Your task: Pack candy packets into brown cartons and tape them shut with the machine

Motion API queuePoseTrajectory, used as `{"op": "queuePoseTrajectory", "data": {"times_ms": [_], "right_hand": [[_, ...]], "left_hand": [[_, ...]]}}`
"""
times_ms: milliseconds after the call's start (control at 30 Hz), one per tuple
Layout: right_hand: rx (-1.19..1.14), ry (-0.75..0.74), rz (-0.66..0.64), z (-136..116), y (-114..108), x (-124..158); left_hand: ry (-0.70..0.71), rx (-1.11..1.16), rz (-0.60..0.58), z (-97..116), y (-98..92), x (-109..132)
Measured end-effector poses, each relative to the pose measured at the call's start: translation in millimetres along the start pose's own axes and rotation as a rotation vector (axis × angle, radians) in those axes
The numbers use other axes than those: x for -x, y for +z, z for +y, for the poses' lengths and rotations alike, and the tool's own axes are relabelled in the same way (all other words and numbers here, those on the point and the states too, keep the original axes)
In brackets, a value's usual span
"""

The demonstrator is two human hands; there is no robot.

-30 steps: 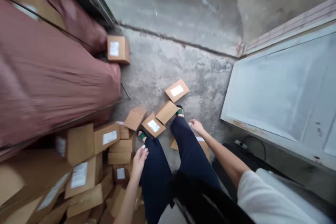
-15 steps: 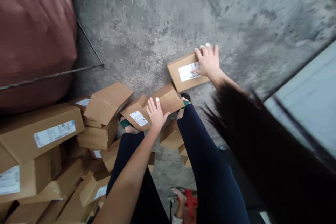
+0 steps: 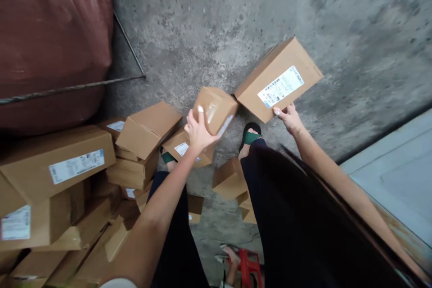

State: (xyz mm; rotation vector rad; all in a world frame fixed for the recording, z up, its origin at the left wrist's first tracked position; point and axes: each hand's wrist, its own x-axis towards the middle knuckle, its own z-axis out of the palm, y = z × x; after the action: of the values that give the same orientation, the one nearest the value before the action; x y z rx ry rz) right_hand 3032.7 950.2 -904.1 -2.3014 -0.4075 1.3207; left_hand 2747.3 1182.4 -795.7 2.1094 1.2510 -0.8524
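My right hand grips the near edge of a labelled cardboard box, thumb on top by the white label. This box is tilted, with its label facing up. My left hand is closed around the side of a smaller cardboard box, which has clear tape on it and a label partly seen on its near side. The far corner of the small box is close to the larger one. Beneath my left hand lies another labelled box, partly covered by the small box.
Many cardboard boxes are piled at the left. A big reddish-brown sack with a rope stands behind them. More boxes lie between my legs. A pale panel is at the right; a red stool and another person's foot are below.
My right hand has shifted from the top of its box to the near edge, and the box is now turned and tilted. My left hand has taken hold of the small box and turned it.
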Motion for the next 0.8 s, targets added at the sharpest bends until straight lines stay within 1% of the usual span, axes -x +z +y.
{"op": "queuePoseTrajectory", "data": {"times_ms": [67,167,200,233,267,300,367,433,467,500,567,600,667,700,733,800], "right_hand": [[-0.158,0.031,0.003,-9,-1,-1],[-0.281,0.069,-0.016,-26,-7,-1],[-0.298,0.077,-0.017,-32,-9,-2],[-0.305,0.081,-0.019,-40,-12,-5],[-0.303,0.078,-0.027,-49,-14,-9],[-0.296,0.068,-0.040,-59,-17,-14],[-0.265,0.019,-0.103,-82,-20,-29],[-0.200,-0.068,-0.213,-106,-19,-48],[-0.158,-0.122,-0.273,-118,-17,-58],[-0.112,-0.177,-0.328,-129,-14,-67],[-0.046,-0.256,-0.422,-147,-4,-81],[-0.039,-0.270,-0.459,-154,2,-85],[-0.061,-0.247,-0.510,-165,12,-87],[-0.082,-0.218,-0.523,-169,16,-85],[-0.104,-0.190,-0.528,-172,18,-83],[-0.147,-0.156,-0.524,-176,21,-76]], "left_hand": [[-0.174,0.098,0.083,-6,-16.7,-22],[-0.467,0.299,0.183,-15,-30.2,-55],[-0.549,0.357,0.197,-19,-33.2,-64],[-0.603,0.400,0.190,-23,-36.3,-69],[-0.618,0.422,0.163,-28,-40.0,-71],[-0.587,0.422,0.128,-36,-44.4,-68],[-0.423,0.347,0.098,-59,-54.8,-49],[-0.267,0.191,0.155,-93,-64.5,-18],[-0.236,0.104,0.190,-112,-67.9,-1],[-0.236,0.027,0.202,-132,-70.0,14],[-0.263,-0.078,0.146,-169,-71.2,37],[-0.261,-0.109,0.103,-184,-71.3,43],[-0.222,-0.131,0.057,-206,-73.5,44],[-0.208,-0.120,0.063,-214,-76.2,40],[-0.221,-0.093,0.089,-220,-79.8,33],[-0.315,0.004,0.182,-231,-87.6,16]]}}
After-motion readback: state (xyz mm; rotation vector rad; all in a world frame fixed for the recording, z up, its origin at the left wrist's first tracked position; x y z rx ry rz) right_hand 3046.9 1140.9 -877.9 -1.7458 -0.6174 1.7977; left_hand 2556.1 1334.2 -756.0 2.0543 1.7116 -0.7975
